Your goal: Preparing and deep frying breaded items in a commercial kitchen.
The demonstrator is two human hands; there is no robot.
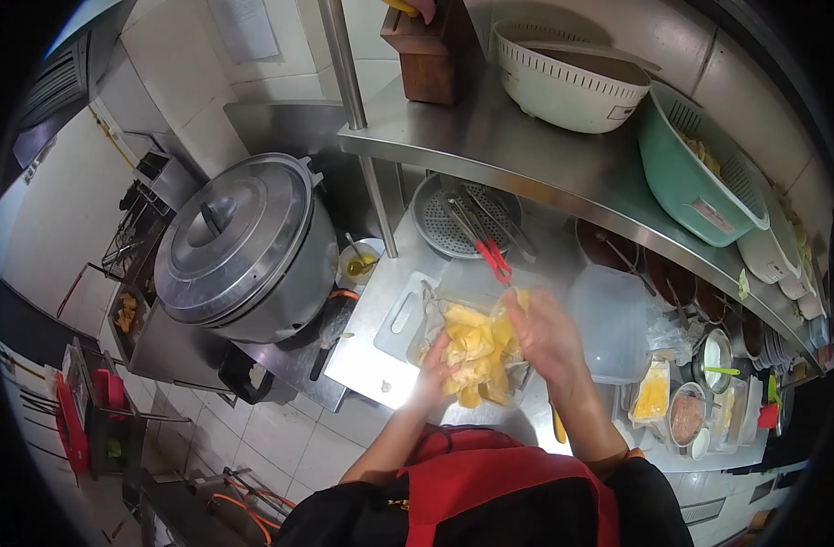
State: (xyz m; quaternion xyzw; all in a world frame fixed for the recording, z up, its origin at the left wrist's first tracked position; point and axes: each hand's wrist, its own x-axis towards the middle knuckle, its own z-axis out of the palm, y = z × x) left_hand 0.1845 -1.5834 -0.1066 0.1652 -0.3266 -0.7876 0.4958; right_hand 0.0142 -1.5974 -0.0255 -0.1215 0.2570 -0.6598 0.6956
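A heap of yellow folded dough pieces (477, 352) fills a container in front of me. My left hand (434, 372) is at the heap's left side, its fingers against the pieces. At the upper right of the heap is my right hand (543, 331), blurred, with a yellow piece at its fingers. Beneath the container's left side lies a white cutting board (403, 316) with a handle slot. Red-handled tongs (493, 260) rest on a perforated metal strainer (434, 215) behind the heap. A yellow-handled tool (558, 424) lies by my right forearm.
A large lidded metal pot (253, 253) stands at the left, near a small bowl (360, 263). A steel shelf (458, 147) overhangs the counter and bears colander baskets (697, 184). To the right stand a translucent plastic container (608, 321) and a bowl of minced meat (687, 417).
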